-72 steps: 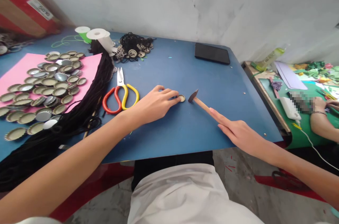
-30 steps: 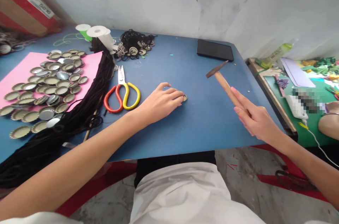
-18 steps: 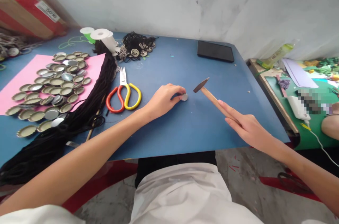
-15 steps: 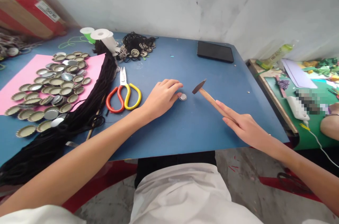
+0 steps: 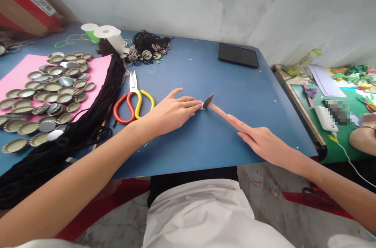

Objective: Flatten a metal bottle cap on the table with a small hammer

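Our right hand (image 5: pixel 264 144) grips the wooden handle of the small metal-headed hammer (image 5: pixel 216 109), fingers curled round it. At its 10 o'clock, the hammer head meets the small round metal bottle cap (image 5: pixel 202 106) on the blue bench (image 5: pixel 235 95). Our left hand (image 5: pixel 172 113) rests flat, fingers (image 5: pixel 192 104) pressed together, touching the cap. At 9 o'clock lie red-and-yellow-handled scissors (image 5: pixel 133 101).

White label on red cardboard box (image 5: pixel 32 3), print too blurred to read
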`<state>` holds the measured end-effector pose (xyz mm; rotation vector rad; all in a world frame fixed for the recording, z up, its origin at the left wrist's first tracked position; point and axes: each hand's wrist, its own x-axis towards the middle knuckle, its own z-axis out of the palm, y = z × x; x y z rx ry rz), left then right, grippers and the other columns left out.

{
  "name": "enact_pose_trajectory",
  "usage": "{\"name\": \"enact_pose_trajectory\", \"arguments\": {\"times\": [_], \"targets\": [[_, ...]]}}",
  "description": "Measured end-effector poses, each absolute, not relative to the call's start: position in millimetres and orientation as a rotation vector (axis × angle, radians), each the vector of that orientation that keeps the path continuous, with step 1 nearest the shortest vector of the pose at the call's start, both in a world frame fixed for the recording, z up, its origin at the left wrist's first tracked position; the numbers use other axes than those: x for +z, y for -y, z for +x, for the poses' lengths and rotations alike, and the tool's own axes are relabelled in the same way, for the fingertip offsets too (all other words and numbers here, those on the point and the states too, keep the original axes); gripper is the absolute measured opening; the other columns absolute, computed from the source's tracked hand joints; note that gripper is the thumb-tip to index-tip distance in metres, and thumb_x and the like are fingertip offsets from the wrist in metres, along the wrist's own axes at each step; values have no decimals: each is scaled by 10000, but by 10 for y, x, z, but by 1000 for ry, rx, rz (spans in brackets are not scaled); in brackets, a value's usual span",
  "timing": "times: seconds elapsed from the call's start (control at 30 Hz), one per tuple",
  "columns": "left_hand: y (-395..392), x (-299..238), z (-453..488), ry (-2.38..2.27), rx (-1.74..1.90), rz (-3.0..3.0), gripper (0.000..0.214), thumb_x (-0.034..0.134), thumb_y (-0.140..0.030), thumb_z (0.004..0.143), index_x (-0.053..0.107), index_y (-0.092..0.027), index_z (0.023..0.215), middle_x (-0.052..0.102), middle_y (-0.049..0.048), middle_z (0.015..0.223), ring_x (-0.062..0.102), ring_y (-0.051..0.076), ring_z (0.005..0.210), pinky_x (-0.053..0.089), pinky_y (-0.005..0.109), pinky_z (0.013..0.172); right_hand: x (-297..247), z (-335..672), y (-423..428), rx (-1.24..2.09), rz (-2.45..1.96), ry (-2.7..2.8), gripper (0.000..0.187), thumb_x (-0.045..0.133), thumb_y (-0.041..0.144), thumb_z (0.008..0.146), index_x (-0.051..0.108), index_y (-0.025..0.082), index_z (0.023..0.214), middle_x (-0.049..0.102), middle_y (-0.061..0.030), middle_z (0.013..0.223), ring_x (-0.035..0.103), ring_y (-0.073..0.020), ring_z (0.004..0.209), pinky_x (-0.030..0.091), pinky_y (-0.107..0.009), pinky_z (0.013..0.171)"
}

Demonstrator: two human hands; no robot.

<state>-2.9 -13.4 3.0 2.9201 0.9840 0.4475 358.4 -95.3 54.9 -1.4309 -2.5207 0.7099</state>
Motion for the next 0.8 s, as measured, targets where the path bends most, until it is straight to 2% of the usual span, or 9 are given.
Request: {"name": "enact_pose_trajectory", "arguments": {"times": [0.17,0.27,0.37,0.43,0.53,0.63,0.7,0.73,0.8], "targets": [[143,51,-34,-981,442,2898,493,385,-222,1212,709,-261,1583,751,77,1573,710,277,1483,253,622,1422,588,3597,946,517,-1591,2299,668,431,396,1204,319,318,1858,865,-97,1369,781,-195,706,690,-355,802],[143,49,-34,-994,441,2892,477,406,-230,1211,720,-257,1569,765,83,1550,712,286,1480,258,627,1419,539,3602,938,587,-1582,2431,648,431,373,1195,378,309,1839,907,-50,1092,719,-194,592,637,-332,701],[138,39,-38,-984,440,2892,475,418,-227,1207,714,-255,1577,755,88,1563,711,290,1482,255,634,1420,500,3612,943,597,-1587,2471,638,423,391,1207,380,298,1837,848,13,827,628,-182,504,584,-311,645],[134,33,-42,-978,436,2891,479,414,-228,1210,702,-257,1591,745,86,1578,706,290,1490,241,644,1424,494,3615,955,509,-1609,2342,657,399,393,1215,323,275,1856,861,-9,870,628,-183,539,595,-315,676],[130,34,-42,-985,427,2892,475,405,-233,1215,713,-238,1575,761,93,1553,709,298,1486,242,655,1423,496,3603,961,562,-1573,2363,659,421,374,1203,341,295,1853,897,-43,1039,682,-190,590,598,-315,697],[129,44,-39,-994,421,2892,473,402,-235,1215,725,-227,1560,768,101,1543,715,304,1480,251,663,1420,506,3595,947,676,-1560,2503,634,454,372,1195,409,331,1827,881,-2,945,630,-177,505,556,-303,625],[131,49,-38,-983,418,2895,478,398,-230,1213,716,-228,1570,756,101,1560,714,305,1481,242,673,1422,510,3602,941,624,-1590,2429,646,427,376,1203,367,303,1842,847,21,837,582,-171,475,545,-300,598],[131,49,-39,-977,423,2896,482,396,-225,1212,712,-233,1575,752,98,1567,715,303,1480,237,676,1423,508,3606,941,595,-1595,2371,659,411,377,1206,330,286,1854,849,17,845,591,-172,489,559,-302,606],[131,43,-45,-971,434,2897,479,404,-220,1210,717,-248,1571,753,89,1566,716,297,1479,235,671,1425,497,3610,940,600,-1570,2341,677,410,384,1203,296,291,1864,890,-22,1011,664,-174,559,613,-312,673]]}}
